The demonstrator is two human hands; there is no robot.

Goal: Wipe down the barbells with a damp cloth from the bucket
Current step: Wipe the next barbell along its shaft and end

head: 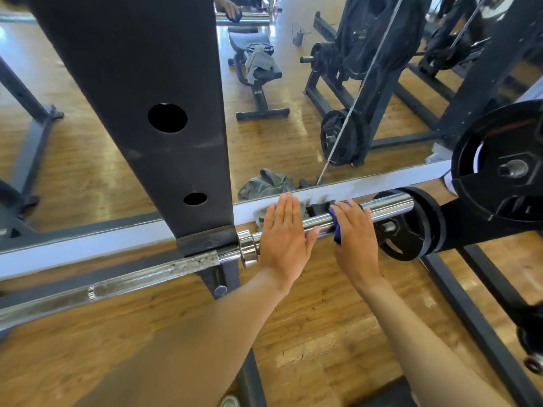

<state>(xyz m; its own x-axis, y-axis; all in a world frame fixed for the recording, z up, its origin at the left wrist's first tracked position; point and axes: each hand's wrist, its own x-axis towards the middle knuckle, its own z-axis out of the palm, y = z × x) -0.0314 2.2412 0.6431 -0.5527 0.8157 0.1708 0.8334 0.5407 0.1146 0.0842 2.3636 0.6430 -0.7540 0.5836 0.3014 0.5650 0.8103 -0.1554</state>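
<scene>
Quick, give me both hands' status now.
Left hand: open, flat on the barbell sleeve.
Right hand: gripping the blue cloth around the sleeve.

A blue cloth (337, 230) wraps the shiny chrome barbell (385, 207), beside black plates (411, 227) over orange-brown wood floor (308, 318).

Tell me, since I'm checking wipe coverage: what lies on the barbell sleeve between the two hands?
Head view: only bare chrome sleeve lies between the flat left hand and the right hand gripping the blue cloth.

Blue cloth (337, 229) around racked chrome barbell (385, 206)
</scene>
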